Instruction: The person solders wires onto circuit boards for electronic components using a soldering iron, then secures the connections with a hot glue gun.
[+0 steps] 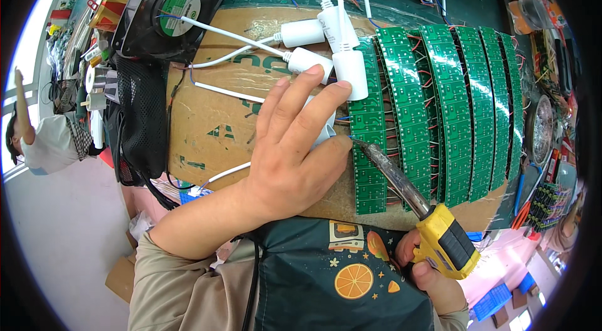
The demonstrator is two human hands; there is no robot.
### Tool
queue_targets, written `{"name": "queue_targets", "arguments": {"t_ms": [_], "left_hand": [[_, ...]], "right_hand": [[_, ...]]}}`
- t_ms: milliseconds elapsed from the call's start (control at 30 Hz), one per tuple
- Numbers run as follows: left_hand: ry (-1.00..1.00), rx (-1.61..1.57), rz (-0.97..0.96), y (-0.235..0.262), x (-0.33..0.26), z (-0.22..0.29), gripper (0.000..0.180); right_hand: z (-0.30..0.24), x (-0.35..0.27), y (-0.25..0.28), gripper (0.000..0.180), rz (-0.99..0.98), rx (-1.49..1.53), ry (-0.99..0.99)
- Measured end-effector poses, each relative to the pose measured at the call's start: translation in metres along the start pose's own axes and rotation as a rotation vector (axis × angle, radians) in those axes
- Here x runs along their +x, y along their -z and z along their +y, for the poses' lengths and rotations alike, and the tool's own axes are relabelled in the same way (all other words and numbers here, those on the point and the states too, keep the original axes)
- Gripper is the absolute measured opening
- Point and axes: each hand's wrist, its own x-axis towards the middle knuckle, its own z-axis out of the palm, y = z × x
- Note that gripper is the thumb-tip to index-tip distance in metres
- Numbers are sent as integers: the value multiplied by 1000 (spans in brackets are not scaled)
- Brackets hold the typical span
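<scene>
I see my left hand [295,143] lying flat on a sheet of brown cardboard [213,124] that covers the middle of the bench, fingers [313,108] spread and released, pressing down on a white plastic connector [326,133] whose body is mostly hidden under my palm. My right hand [433,271], low at the near edge of the bench, is clenched around the yellow handle of a soldering iron [414,196]; its dark tip reaches up and left to the near left corner of the first green circuit board strip [367,143], just beside my left fingertips, and I think it touches a thin wire there, though the spot is too small to be sure. More green strips [451,111] lie side by side in a fan toward the right edge of the cardboard, joined by red wires. White cable connectors [338,42] sit at the far edge of the cardboard, and a black cooling fan [166,8] stands at the far left corner.
</scene>
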Motion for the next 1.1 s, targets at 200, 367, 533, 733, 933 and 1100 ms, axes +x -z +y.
{"name": "queue_targets", "arguments": {"t_ms": [200,367,533,733,933,1100], "left_hand": [[6,10,9,0,1,2,21],[1,-3,18,0,3,1,20],[-6,39,17,-2,0,3,19],[-9,42,21,-3,1,3,19],[-11,65,28,-2,1,2,19],[2,85,14,3,2,4,24]], "right_hand": [[2,-1,2,25,0,-13,-13],[3,-8,5,23,-16,-55,-12],[2,-1,3,24,-10,73,56],[2,-1,4,26,-20,14,91],[-2,3,1,83,-15,-100,129],[-2,6,-2,83,67,-75,184]]}}
